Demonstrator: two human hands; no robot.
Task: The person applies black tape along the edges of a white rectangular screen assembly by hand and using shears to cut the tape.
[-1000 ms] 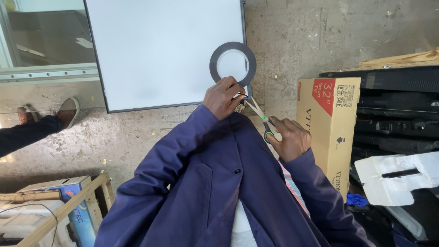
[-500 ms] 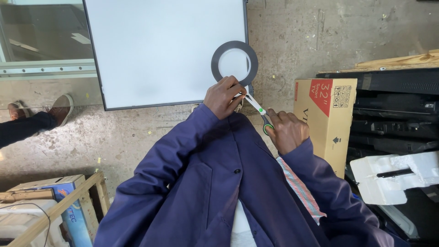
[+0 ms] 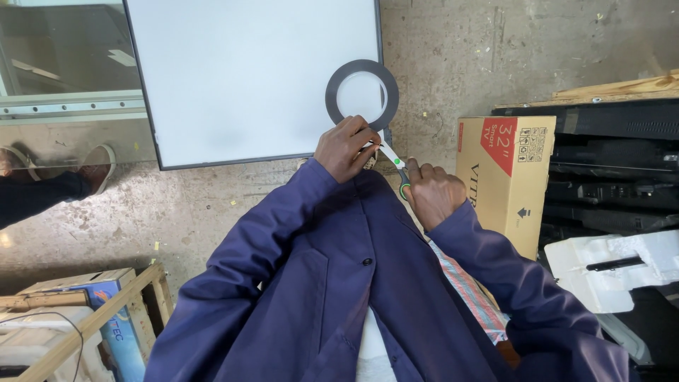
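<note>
Up front, the left hand [image 3: 344, 148] pinches a dark tape roll [image 3: 361, 94] hanging just beyond its fingers. Just beside it, the right hand [image 3: 433, 194] grips green-handled scissors [image 3: 396, 167], blades slanting toward the left fingertips.

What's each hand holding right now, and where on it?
Left hand pinches the grey tape roll at its lower rim. Right hand grips the scissors by their green handles.

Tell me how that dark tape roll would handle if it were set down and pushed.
The dark tape roll is a thin ring with a wide open centre, so it probably weighs little. Being round, it would likely roll if stood on edge, and lie stable if flat. The left hand holds it by the rim alone, so it looks fairly stiff.
</note>
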